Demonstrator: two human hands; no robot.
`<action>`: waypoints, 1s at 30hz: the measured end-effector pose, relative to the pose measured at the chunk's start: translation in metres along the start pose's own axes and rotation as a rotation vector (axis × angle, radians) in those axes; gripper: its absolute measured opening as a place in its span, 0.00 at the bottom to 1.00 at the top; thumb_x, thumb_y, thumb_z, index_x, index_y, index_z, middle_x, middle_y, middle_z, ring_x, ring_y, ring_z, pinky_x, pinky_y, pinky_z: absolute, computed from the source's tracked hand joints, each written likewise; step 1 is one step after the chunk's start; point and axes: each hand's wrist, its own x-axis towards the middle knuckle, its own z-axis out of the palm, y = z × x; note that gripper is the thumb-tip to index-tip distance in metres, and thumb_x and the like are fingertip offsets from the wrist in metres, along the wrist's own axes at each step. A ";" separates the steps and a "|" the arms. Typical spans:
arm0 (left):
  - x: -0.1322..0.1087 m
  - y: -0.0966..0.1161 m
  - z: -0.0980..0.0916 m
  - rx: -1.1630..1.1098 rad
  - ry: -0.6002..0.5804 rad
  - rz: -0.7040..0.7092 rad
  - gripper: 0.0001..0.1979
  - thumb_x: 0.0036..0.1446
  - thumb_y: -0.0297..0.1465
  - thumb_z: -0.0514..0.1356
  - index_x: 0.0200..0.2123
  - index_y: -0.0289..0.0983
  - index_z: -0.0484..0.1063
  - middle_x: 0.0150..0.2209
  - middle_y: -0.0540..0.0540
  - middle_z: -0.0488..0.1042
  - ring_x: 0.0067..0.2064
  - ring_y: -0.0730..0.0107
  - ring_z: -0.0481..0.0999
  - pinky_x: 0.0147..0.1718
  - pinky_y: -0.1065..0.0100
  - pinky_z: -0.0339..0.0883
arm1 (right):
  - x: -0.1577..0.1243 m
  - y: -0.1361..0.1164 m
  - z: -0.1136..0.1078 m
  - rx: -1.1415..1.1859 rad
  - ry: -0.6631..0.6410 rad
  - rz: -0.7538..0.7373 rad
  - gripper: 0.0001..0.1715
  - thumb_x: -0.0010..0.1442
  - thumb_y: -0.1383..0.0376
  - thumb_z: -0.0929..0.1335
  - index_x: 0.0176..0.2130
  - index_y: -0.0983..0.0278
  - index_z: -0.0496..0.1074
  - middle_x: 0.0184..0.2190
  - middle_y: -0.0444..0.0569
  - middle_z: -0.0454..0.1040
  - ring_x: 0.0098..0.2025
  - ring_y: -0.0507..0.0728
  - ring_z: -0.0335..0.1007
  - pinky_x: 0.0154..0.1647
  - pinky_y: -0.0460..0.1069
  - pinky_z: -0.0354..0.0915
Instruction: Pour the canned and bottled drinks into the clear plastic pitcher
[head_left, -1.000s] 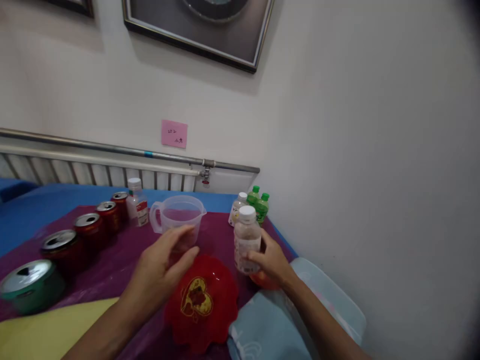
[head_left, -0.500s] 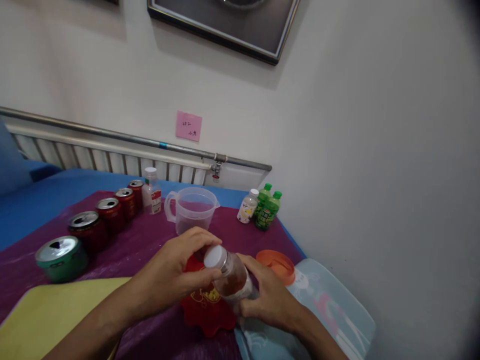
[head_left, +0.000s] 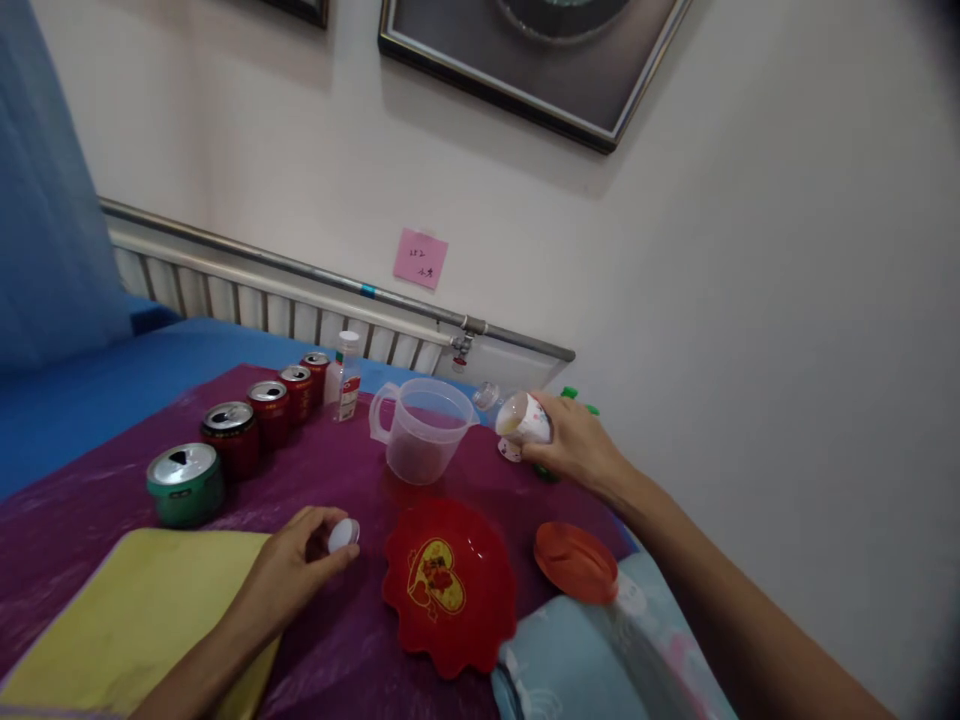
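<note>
My right hand (head_left: pixel 576 445) grips a small clear bottle (head_left: pixel 517 418) with a white label, tipped on its side, its open mouth pointing left at the rim of a clear measuring jug (head_left: pixel 422 430). A little pale liquid shows inside the bottle. My left hand (head_left: pixel 298 565) is closed on the bottle's white cap (head_left: pixel 343 534), low over the purple cloth (head_left: pixel 112 500), just left of a red scalloped dish (head_left: pixel 450 585) with a gold heart.
A green can (head_left: pixel 186 484) and several red cans (head_left: pixel 271 412) line the left, with a small capped bottle (head_left: pixel 345 377) behind. An orange lid (head_left: pixel 575 561) lies right of the dish, a yellow mat (head_left: pixel 127 610) at the near left. Green bottles are partly hidden behind my right hand.
The cap has come off the bottle. My left hand carried it down and left. My right hand moved the bottle up toward the jug and tipped it sideways.
</note>
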 end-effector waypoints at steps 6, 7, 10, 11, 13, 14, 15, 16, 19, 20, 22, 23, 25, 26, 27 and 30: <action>-0.003 -0.020 0.007 -0.044 0.066 0.025 0.17 0.48 0.43 0.63 0.38 0.39 0.75 0.35 0.47 0.75 0.35 0.64 0.75 0.35 0.65 0.69 | 0.025 0.004 0.003 -0.205 -0.072 -0.088 0.34 0.46 0.60 0.71 0.54 0.62 0.70 0.36 0.52 0.72 0.37 0.60 0.64 0.35 0.51 0.52; -0.003 -0.021 0.007 -0.038 0.054 0.030 0.16 0.48 0.42 0.63 0.38 0.39 0.75 0.35 0.47 0.74 0.34 0.64 0.74 0.34 0.65 0.69 | 0.027 0.003 0.002 -0.232 -0.071 -0.100 0.34 0.46 0.60 0.71 0.53 0.62 0.70 0.36 0.52 0.72 0.37 0.60 0.63 0.36 0.51 0.52; -0.005 -0.020 0.006 -0.024 0.021 0.038 0.15 0.49 0.41 0.62 0.39 0.40 0.74 0.37 0.47 0.75 0.34 0.65 0.74 0.34 0.65 0.68 | 0.031 -0.003 -0.002 -0.304 -0.083 -0.121 0.33 0.47 0.62 0.71 0.54 0.61 0.70 0.39 0.54 0.72 0.39 0.62 0.64 0.38 0.52 0.52; -0.006 -0.020 0.006 -0.023 0.013 0.041 0.15 0.49 0.41 0.62 0.39 0.40 0.74 0.37 0.47 0.75 0.34 0.65 0.74 0.34 0.65 0.68 | 0.033 -0.006 -0.003 -0.327 -0.083 -0.134 0.33 0.47 0.63 0.71 0.54 0.60 0.69 0.40 0.54 0.72 0.41 0.63 0.64 0.39 0.53 0.52; -0.006 -0.020 0.005 -0.026 0.001 0.052 0.15 0.49 0.40 0.62 0.39 0.40 0.74 0.38 0.46 0.75 0.35 0.64 0.75 0.34 0.65 0.69 | 0.035 -0.011 -0.007 -0.374 -0.069 -0.177 0.33 0.47 0.64 0.70 0.54 0.60 0.69 0.42 0.55 0.72 0.43 0.64 0.63 0.41 0.54 0.52; -0.007 -0.020 0.005 -0.029 0.001 0.060 0.14 0.49 0.40 0.62 0.39 0.40 0.74 0.38 0.46 0.75 0.35 0.64 0.75 0.35 0.65 0.69 | 0.036 -0.014 -0.008 -0.400 -0.057 -0.202 0.33 0.47 0.65 0.70 0.54 0.60 0.68 0.43 0.55 0.72 0.44 0.65 0.63 0.42 0.54 0.52; -0.007 -0.020 0.005 -0.030 0.002 0.068 0.14 0.50 0.40 0.61 0.38 0.40 0.74 0.38 0.46 0.75 0.36 0.64 0.75 0.35 0.65 0.69 | 0.037 -0.018 -0.010 -0.430 -0.045 -0.225 0.33 0.47 0.66 0.70 0.54 0.61 0.68 0.43 0.55 0.71 0.45 0.65 0.62 0.43 0.55 0.52; -0.007 -0.020 0.005 -0.031 0.003 0.076 0.14 0.50 0.40 0.61 0.38 0.40 0.74 0.38 0.46 0.75 0.36 0.63 0.75 0.35 0.65 0.69 | 0.039 -0.021 -0.012 -0.463 -0.037 -0.245 0.33 0.47 0.67 0.70 0.54 0.61 0.68 0.44 0.56 0.71 0.45 0.65 0.62 0.43 0.55 0.51; -0.008 -0.021 0.006 -0.027 0.011 0.089 0.14 0.51 0.41 0.61 0.38 0.40 0.74 0.37 0.46 0.75 0.35 0.64 0.74 0.34 0.65 0.68 | 0.042 -0.035 -0.018 -0.586 -0.019 -0.297 0.30 0.49 0.71 0.68 0.53 0.62 0.68 0.44 0.57 0.71 0.46 0.65 0.61 0.46 0.56 0.51; -0.008 -0.022 0.006 -0.027 0.011 0.089 0.14 0.51 0.41 0.61 0.39 0.40 0.74 0.37 0.46 0.75 0.34 0.64 0.74 0.34 0.65 0.68 | 0.043 -0.040 -0.020 -0.630 -0.012 -0.312 0.29 0.50 0.72 0.67 0.52 0.63 0.68 0.44 0.57 0.71 0.47 0.66 0.61 0.47 0.56 0.51; -0.008 -0.023 0.006 -0.029 0.013 0.087 0.14 0.51 0.41 0.61 0.39 0.40 0.74 0.37 0.46 0.74 0.34 0.65 0.74 0.34 0.65 0.68 | 0.045 -0.052 -0.023 -0.704 0.015 -0.345 0.27 0.52 0.75 0.65 0.53 0.63 0.68 0.45 0.58 0.71 0.48 0.66 0.60 0.51 0.58 0.50; -0.009 -0.023 0.007 -0.029 0.013 0.087 0.14 0.51 0.41 0.61 0.39 0.40 0.74 0.37 0.46 0.74 0.34 0.64 0.74 0.34 0.65 0.68 | 0.046 -0.058 -0.024 -0.730 0.031 -0.366 0.27 0.54 0.75 0.64 0.53 0.63 0.68 0.46 0.58 0.70 0.49 0.66 0.60 0.53 0.58 0.49; -0.009 -0.023 0.007 -0.032 0.010 0.086 0.14 0.52 0.40 0.61 0.39 0.40 0.74 0.38 0.45 0.74 0.36 0.64 0.75 0.35 0.65 0.68 | 0.046 -0.069 -0.026 -0.758 0.061 -0.412 0.26 0.55 0.76 0.63 0.53 0.63 0.68 0.47 0.57 0.70 0.51 0.66 0.59 0.56 0.59 0.47; -0.010 -0.023 0.007 -0.034 0.010 0.087 0.14 0.52 0.40 0.61 0.39 0.40 0.74 0.39 0.45 0.75 0.37 0.63 0.75 0.36 0.65 0.68 | 0.046 -0.074 -0.026 -0.759 0.074 -0.431 0.26 0.56 0.76 0.63 0.53 0.63 0.68 0.47 0.57 0.70 0.51 0.66 0.59 0.57 0.59 0.47; -0.010 -0.023 0.007 -0.035 0.011 0.089 0.13 0.52 0.40 0.61 0.39 0.40 0.74 0.39 0.46 0.75 0.37 0.63 0.75 0.36 0.65 0.69 | 0.046 -0.078 -0.026 -0.752 0.086 -0.444 0.25 0.56 0.76 0.62 0.53 0.62 0.68 0.47 0.57 0.70 0.51 0.65 0.59 0.59 0.60 0.46; -0.010 -0.023 0.007 -0.035 0.015 0.096 0.12 0.51 0.39 0.61 0.38 0.41 0.74 0.38 0.46 0.75 0.37 0.63 0.75 0.36 0.65 0.69 | 0.045 -0.085 -0.025 -0.714 0.115 -0.453 0.25 0.57 0.77 0.62 0.52 0.62 0.68 0.48 0.56 0.69 0.53 0.65 0.58 0.61 0.60 0.45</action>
